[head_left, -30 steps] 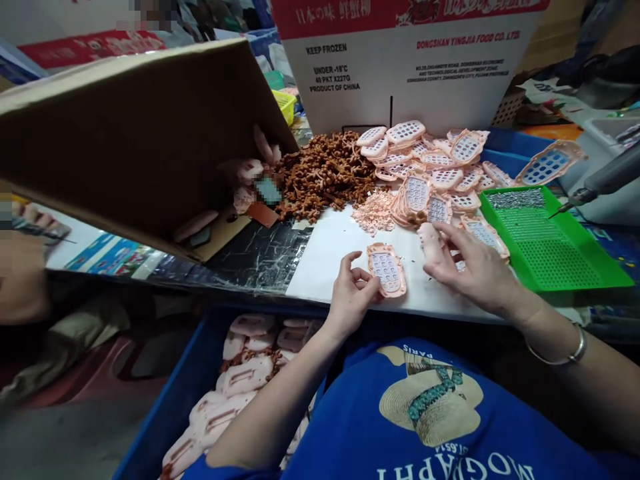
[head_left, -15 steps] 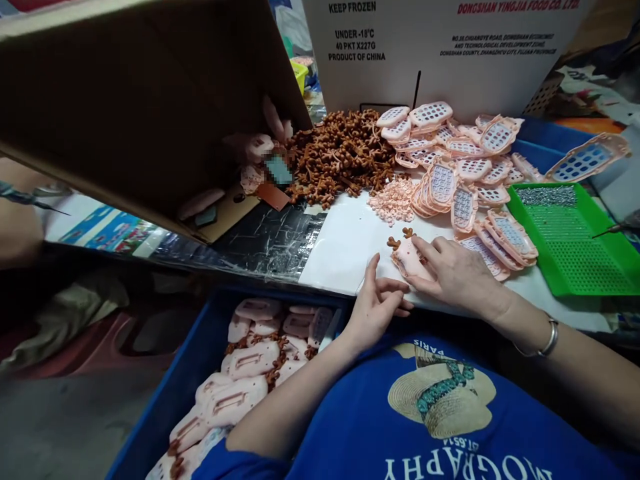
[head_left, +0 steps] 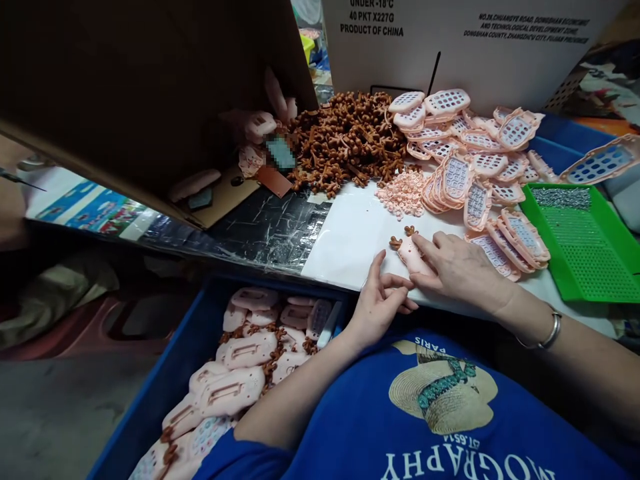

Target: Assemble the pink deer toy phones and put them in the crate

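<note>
A pink plastic toy-phone shell (head_left: 411, 256) lies on the white board (head_left: 345, 233) at the table's front edge. Two brown antler-shaped pieces (head_left: 403, 237) stick out from its far end. My right hand (head_left: 450, 267) grips the shell, fingertips on its upper side and thumb along its near side, covering much of it. Close by on the left is my left hand (head_left: 381, 300), index finger raised and the other fingers partly bent toward the shell's near end. It holds nothing that I can see.
Beyond the hands are heaps of brown antler pieces (head_left: 350, 143), small pink parts (head_left: 401, 193) and pink keypad shells (head_left: 477, 143). A green tray (head_left: 590, 247) with screws stands right. Assembled pink shells fill a blue bin (head_left: 150, 400) below. A cardboard box (head_left: 200, 87) leans at left.
The view has shifted slightly, so the table's contents sit a little differently in it. Both hands stay almost in place around the same shell, the right still on it.
</note>
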Available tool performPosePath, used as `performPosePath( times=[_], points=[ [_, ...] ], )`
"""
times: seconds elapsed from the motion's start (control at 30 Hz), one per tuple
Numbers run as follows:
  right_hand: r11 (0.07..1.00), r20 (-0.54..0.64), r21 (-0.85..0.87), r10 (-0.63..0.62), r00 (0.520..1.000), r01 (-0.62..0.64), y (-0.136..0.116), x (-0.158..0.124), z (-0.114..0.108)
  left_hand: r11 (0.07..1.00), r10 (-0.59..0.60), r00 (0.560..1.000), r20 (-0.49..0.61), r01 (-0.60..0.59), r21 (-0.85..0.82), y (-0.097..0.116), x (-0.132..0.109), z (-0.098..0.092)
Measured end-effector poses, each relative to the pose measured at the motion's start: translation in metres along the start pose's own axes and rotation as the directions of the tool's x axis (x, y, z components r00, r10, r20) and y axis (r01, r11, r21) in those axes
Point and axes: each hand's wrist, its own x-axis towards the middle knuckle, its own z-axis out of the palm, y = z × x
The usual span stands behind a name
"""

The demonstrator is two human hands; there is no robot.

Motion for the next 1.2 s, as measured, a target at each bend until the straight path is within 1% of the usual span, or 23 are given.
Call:
performPosePath(
  times=[0.2, 0.3, 0.37, 0.43, 0.5, 0.6, 0.67, 0.7, 0.73, 0.77, 0.8, 0.87, 0.9, 0.93, 1.0, 1.07, 1.13, 1.2],
  points=[
    [0.999, 0.032, 0.025, -0.029, 0.999, 0.029, 0.0, 0.002, 0.006, 1.0, 0.004, 1.0, -0.004, -0.004, 0.005, -0.002, 0.0, 0.0],
    [0.996, -0.005, 0.085, -0.026, 1.0, 0.027, 0.004, 0.001, 0.011, 1.0, 0.006, 1.0, -0.022, -0.006, -0.003, 0.001, 0.0, 0.001],
    [0.987, -0.062, 0.152, -0.035, 0.997, 0.044, 0.006, -0.003, 0.013, 1.0, 0.012, 0.999, -0.051, -0.013, -0.01, 0.003, 0.001, 0.003],
    [0.971, -0.15, 0.227, -0.042, 0.988, 0.076, 0.007, -0.009, 0.013, 1.0, 0.019, 0.998, -0.066, -0.02, -0.01, 0.007, 0.004, 0.007],
    [0.955, -0.266, 0.277, -0.032, 0.963, 0.108, 0.005, -0.018, 0.013, 0.999, 0.048, 0.998, -0.028, -0.048, 0.004, 0.01, 0.008, 0.014],
    [0.954, -0.41, 0.263, -0.028, 0.912, 0.147, 0.0, -0.032, 0.015, 0.981, 0.178, 0.984, 0.017, -0.178, 0.081, 0.014, 0.013, 0.023],
    [0.942, -0.459, 0.292, -0.015, 0.889, 0.167, 0.001, -0.042, 0.017, 0.94, 0.273, 0.962, 0.015, -0.27, 0.21, 0.016, 0.013, 0.027],
    [0.917, -0.47, 0.361, 0.023, 0.882, 0.168, 0.003, -0.046, 0.018, 0.91, 0.305, 0.952, 0.031, -0.301, 0.286, 0.018, 0.011, 0.028],
    [0.869, -0.47, 0.466, 0.085, 0.878, 0.165, 0.006, -0.05, 0.017, 0.874, 0.325, 0.943, 0.071, -0.328, 0.359, 0.02, 0.009, 0.028],
    [0.795, -0.443, 0.585, 0.147, 0.884, 0.161, 0.01, -0.054, 0.015, 0.835, 0.336, 0.934, 0.124, -0.356, 0.419, 0.022, 0.006, 0.028],
    [0.703, -0.389, 0.696, 0.196, 0.9, 0.148, 0.015, -0.057, 0.013, 0.798, 0.342, 0.923, 0.176, -0.384, 0.464, 0.024, 0.004, 0.027],
    [0.536, -0.271, 0.836, 0.225, 0.936, 0.113, 0.022, -0.062, 0.006, 0.742, 0.353, 0.901, 0.252, -0.434, 0.511, 0.028, 0.0, 0.027],
    [0.481, -0.24, 0.87, 0.22, 0.946, 0.108, 0.025, -0.063, 0.004, 0.724, 0.362, 0.892, 0.271, -0.452, 0.521, 0.029, -0.001, 0.028],
    [0.442, -0.235, 0.889, 0.223, 0.946, 0.117, 0.027, -0.065, 0.002, 0.713, 0.372, 0.885, 0.279, -0.465, 0.525, 0.029, -0.001, 0.029],
    [0.383, -0.269, 0.912, 0.28, 0.921, 0.15, 0.027, -0.067, 0.002, 0.7, 0.393, 0.874, 0.286, -0.486, 0.523, 0.029, -0.001, 0.033],
    [0.348, -0.295, 0.921, 0.336, 0.895, 0.173, 0.027, -0.069, 0.004, 0.677, 0.406, 0.865, 0.294, -0.501, 0.539, 0.027, 0.001, 0.038],
    [0.353, -0.304, 0.919, 0.353, 0.885, 0.175, 0.027, -0.071, 0.006, 0.643, 0.417, 0.856, 0.307, -0.516, 0.566, 0.025, 0.002, 0.041],
    [0.388, -0.325, 0.903, 0.335, 0.885, 0.185, 0.03, -0.074, 0.004, 0.622, 0.421, 0.842, 0.336, -0.538, 0.569, 0.024, 0.004, 0.044]
  ],
)
